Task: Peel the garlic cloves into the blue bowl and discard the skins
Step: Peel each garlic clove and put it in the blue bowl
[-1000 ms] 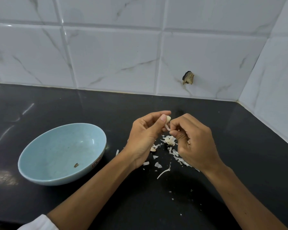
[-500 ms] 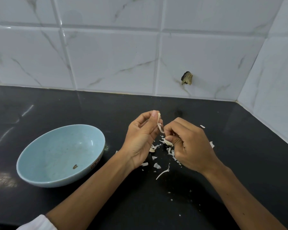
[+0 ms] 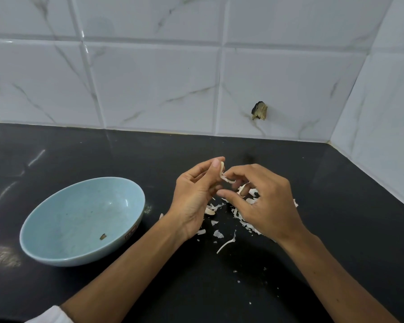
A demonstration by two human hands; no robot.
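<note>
Left hand [image 3: 196, 194] is raised above the desk [image 3: 196, 287]. Its thumb and forefinger pinch a garlic clove [image 3: 222, 166] at the fingertips, other fingers curled. Right hand [image 3: 264, 201] is just beside it, fingers bent, fingertips nipping a skin strip [image 3: 228, 180] that hangs off the clove. Loose skins [image 3: 217, 234] lie scattered on the desk under and between both hands. Blue bowl [image 3: 79, 259] sits on the desk to the left, apart from the hands, with a small brown scrap [image 3: 102, 236] inside. Behind is a tiled wall [image 3: 149, 89] with a chipped hole [image 3: 259, 111].
</note>
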